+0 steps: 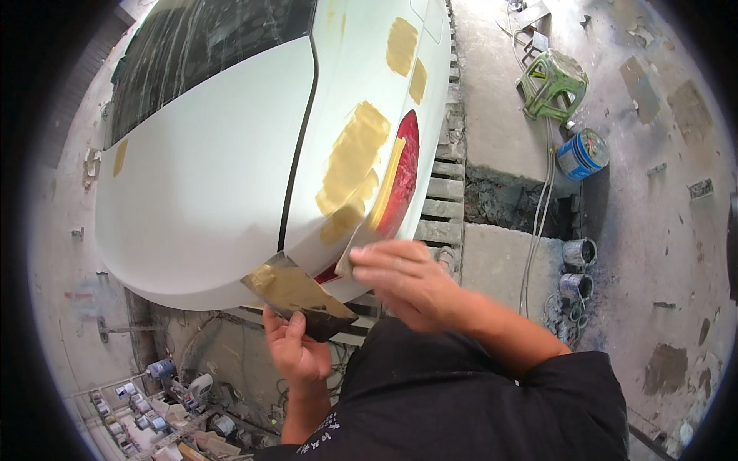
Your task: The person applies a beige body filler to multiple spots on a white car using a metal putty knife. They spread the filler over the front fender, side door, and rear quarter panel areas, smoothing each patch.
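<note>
My left hand (pixel 297 346) grips a dark flat mixing board (pixel 330 326) by its lower edge, thumb on top. Tan putty (pixel 280 284) is smeared over the board's face. My right hand (pixel 407 280), slightly blurred, pinches a thin pale putty spreader (pixel 346 263) beside the car's rear corner. Just beyond the spreader is a red tail light (pixel 403 173), with yellow tape (pixel 387 184) along its inner edge. The white car body (pixel 207 184) carries a large tan putty patch (pixel 355 157), and a smaller smear (pixel 342 224) lies below it.
Slatted grating (pixel 442 188) runs along the car's right side. Farther right are a green stool (pixel 557 81), a blue bucket (pixel 583 154), metal cans (pixel 578 252) and hoses (pixel 542 200) on the floor. A cluttered cart (pixel 142 415) with cans and bottles stands at lower left.
</note>
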`<state>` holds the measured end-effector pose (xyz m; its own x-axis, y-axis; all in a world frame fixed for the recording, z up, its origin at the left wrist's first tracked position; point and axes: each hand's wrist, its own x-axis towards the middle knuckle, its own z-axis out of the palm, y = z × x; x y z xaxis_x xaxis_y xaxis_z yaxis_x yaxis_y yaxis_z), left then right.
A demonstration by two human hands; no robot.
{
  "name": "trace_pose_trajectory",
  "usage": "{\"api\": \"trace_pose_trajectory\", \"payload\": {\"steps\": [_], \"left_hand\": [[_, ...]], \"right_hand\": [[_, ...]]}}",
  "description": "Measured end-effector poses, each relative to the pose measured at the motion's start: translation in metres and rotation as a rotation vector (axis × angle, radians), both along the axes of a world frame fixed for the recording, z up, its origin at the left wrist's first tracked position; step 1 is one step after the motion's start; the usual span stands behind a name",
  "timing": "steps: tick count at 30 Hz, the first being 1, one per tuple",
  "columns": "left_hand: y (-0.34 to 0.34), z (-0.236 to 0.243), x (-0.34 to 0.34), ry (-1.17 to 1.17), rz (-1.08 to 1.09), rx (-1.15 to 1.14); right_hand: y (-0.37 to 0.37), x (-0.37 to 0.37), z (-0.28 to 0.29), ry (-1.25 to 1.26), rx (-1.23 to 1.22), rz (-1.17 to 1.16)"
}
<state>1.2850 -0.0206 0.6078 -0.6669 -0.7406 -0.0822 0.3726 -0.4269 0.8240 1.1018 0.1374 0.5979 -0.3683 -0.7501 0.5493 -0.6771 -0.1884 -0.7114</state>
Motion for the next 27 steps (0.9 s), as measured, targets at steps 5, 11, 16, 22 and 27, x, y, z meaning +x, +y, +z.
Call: {"api": "trace_pose_trajectory", "payload": {"steps": [5,11,16,22,27], "left_hand": [[0.006,0.002,0.001,0.081,0.062,0.013],[-0.009,0.015,0.011,0.144,-0.01,-0.135],[-0.008,0.013,0.022,0.105,0.023,-0.075],[-0.017,0.002,0.036,0.027,0.033,-0.12],[-0.021,0.001,0.041,0.072,0.003,-0.122]], "right_hand": [[0.005,0.014,0.0,-0.138,-0.057,0.258],[-0.02,-0.019,-0.01,0.192,0.336,-0.308],[-0.051,-0.003,0.0,0.227,0.438,-0.403],[-0.051,0.043,-0.019,0.299,0.363,-0.383],[-0.033,0.011,-0.017,0.213,0.329,-0.457]]}}
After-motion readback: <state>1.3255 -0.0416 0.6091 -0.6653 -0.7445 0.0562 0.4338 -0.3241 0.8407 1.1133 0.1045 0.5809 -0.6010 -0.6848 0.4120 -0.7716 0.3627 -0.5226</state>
